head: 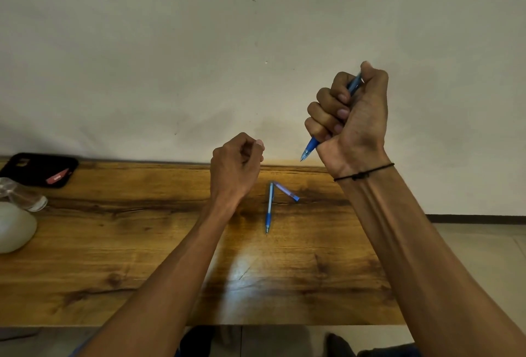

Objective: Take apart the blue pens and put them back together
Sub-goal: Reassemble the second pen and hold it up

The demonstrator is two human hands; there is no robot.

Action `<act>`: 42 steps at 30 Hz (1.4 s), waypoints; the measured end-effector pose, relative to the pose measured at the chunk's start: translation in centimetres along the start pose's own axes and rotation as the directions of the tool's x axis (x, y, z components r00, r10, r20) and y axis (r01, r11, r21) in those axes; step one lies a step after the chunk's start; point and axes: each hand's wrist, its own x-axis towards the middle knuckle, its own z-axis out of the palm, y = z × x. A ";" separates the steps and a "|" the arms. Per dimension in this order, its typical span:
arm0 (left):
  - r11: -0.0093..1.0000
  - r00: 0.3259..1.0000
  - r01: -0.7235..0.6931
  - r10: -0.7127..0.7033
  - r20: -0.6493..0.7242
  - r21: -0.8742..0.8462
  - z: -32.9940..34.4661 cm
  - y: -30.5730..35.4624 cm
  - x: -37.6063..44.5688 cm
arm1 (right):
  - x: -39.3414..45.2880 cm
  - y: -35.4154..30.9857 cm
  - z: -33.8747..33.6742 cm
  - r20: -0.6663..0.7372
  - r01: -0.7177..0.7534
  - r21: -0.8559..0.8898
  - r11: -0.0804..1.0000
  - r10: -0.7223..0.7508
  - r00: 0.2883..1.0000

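My right hand (353, 117) is raised above the table, fist closed around a blue pen (310, 147); its tip points down-left and its top end pokes out by my thumb. My left hand (236, 168) hovers lower, to the left, fingers curled with thumb on forefinger; I cannot see anything in it. On the wooden table (142, 242) lie a second blue pen (269, 208), tip toward me, and a shorter blue pen piece (287, 191) angled off its far end.
A black phone case with a red card (42, 170) lies at the table's far left. Beside it are a clear bottle (24, 195) and a white rounded object (14, 227). A pale wall rises behind the table. Floor shows to the right.
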 end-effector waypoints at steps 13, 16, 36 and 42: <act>1.000 1.000 -0.001 0.001 -0.004 0.002 0.0 0.2 -0.1 | 0.0 0.0 -0.1 0.008 -0.003 -0.005 1.000 0.003 1.000; 1.000 1.000 0.003 -0.003 -0.005 0.005 0.0 0.3 -0.1 | 0.0 0.0 -0.1 0.005 -0.007 -0.002 1.000 0.007 1.000; 1.000 1.000 0.002 -0.002 0.007 0.011 0.0 0.4 -0.1 | 0.3 -0.3 -0.3 -0.017 -0.005 0.045 0.999 0.006 1.000; 1.000 1.000 0.013 -0.013 0.013 0.000 -0.2 0.7 -0.2 | 0.3 -0.2 -0.4 -0.013 -0.005 0.043 0.999 0.005 1.000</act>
